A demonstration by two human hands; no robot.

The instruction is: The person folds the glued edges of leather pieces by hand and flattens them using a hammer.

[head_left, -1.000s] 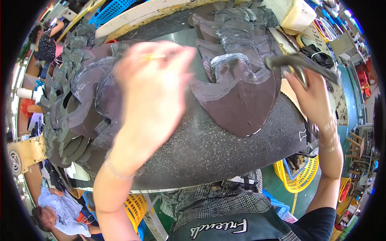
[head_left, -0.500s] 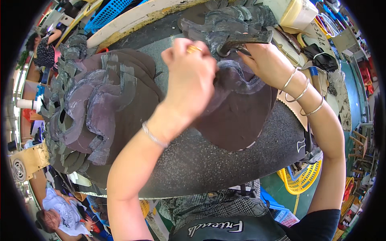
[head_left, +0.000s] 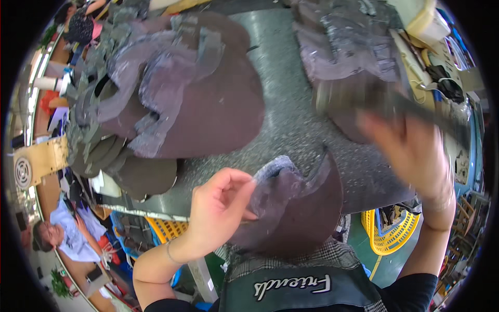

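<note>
Brown piece (head_left: 306, 218) was over the table's (head_left: 280, 88) near edge | your left hand (head_left: 215, 216) pinched its left side narrowly; your right hand (head_left: 418, 161) gripped a blurred hammer (head_left: 358, 99) | judged light, flexible; plain rim seemed the best hold

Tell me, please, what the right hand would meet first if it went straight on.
Past the dark tool it holds, the right hand would probably meet the pile of brown pieces, though depth is unclear.

Left grip (head_left: 218, 213) pinched (right grip (head_left: 418, 156) blurred)
</note>
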